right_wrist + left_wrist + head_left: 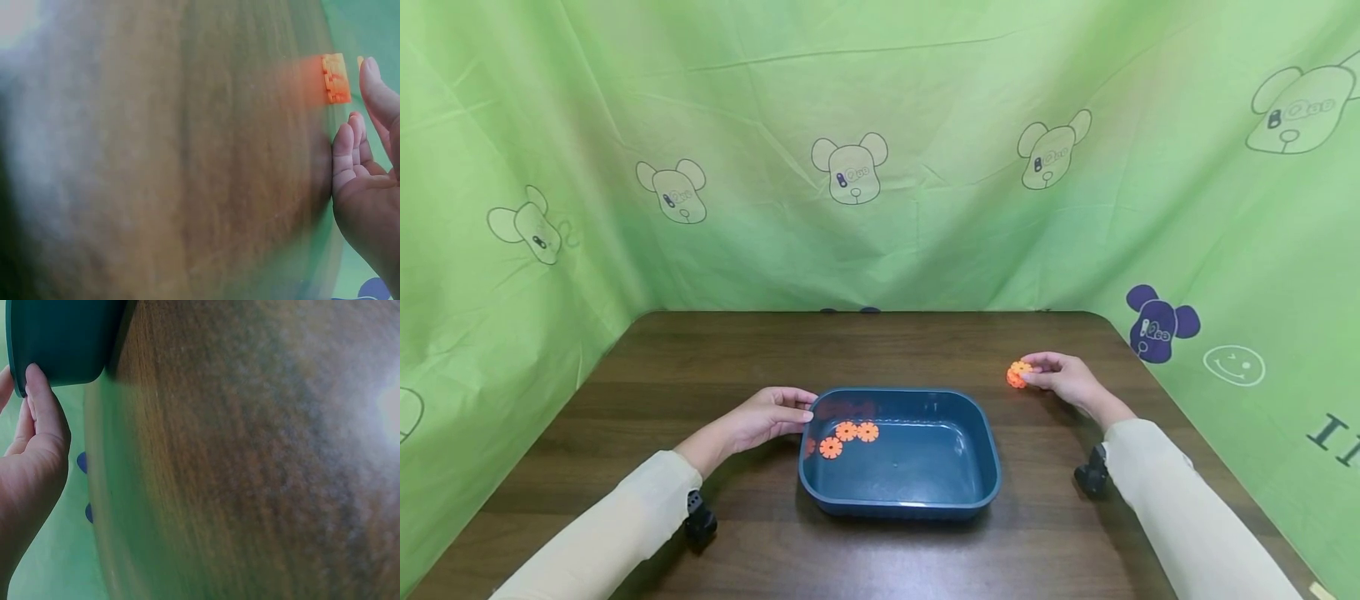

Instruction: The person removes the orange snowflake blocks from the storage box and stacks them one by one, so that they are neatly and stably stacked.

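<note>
A dark blue plastic basin (898, 506) stands on the table. My left hand (772, 414) pinches its left rim near the far corner; the left wrist view shows fingers (44, 400) against the outer wall. Three orange notched, flower-shaped discs (846, 431) lie on the basin's floor at the left. To the right of the basin, my right hand (1067, 379) pinches another orange disc (1021, 367) between thumb and fingertips. Just below it, a short stack of the same discs (336, 78) rests on the table. The held disc shows only as a sliver by the thumb in the right wrist view.
The brown wooden table (737, 350) has rounded far corners. Green printed cloth (925, 250) hangs behind it and along both sides. Black wrist cameras sit beneath both sleeves. A small pale object (1321, 591) lies at the lower right.
</note>
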`<state>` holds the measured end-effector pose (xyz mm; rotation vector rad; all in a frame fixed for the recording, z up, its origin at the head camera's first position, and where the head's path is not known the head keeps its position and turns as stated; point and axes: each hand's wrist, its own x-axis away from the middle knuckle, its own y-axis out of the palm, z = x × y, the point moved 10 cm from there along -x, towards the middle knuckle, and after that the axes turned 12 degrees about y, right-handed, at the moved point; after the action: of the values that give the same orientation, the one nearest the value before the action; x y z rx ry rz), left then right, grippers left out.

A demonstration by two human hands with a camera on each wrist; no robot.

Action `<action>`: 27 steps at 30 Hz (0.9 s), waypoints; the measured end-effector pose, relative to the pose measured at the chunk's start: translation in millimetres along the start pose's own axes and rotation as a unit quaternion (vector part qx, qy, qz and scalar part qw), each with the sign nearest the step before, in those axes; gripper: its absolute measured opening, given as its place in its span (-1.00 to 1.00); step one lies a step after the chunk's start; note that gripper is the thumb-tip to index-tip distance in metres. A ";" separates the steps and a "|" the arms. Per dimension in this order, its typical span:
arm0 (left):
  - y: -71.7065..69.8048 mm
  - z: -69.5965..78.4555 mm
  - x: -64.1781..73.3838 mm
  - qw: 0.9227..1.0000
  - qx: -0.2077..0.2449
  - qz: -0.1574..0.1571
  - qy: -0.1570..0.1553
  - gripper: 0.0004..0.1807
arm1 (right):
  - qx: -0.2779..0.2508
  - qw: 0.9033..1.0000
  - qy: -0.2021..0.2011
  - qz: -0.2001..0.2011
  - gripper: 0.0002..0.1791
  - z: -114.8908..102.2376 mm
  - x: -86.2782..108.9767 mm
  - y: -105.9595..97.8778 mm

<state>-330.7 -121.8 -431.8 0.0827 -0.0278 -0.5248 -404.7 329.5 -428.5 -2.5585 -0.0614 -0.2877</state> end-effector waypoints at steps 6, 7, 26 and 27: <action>-0.2 0.0 -0.1 1.000 -0.001 0.000 0.002 -0.49 | 0.009 1.000 0.004 0.005 -0.41 -1.1 2.0 2.5; 0.0 -0.1 -0.1 1.000 -0.001 -0.001 0.002 -0.49 | 0.011 1.000 0.004 0.008 -0.42 -1.6 2.4 3.1; -1.0 -2.3 -0.3 1.000 0.000 0.002 0.002 -0.49 | 0.029 0.999 0.009 0.019 -0.46 -2.4 2.6 5.4; -0.7 -2.1 -0.4 1.000 0.000 0.000 0.004 -0.49 | 0.029 0.999 0.010 0.019 -0.46 -1.9 2.3 5.4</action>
<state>-331.3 -122.1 -434.0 0.0842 -0.0205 -0.5236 -402.2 323.9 -429.3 -2.4965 -0.0121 -0.2927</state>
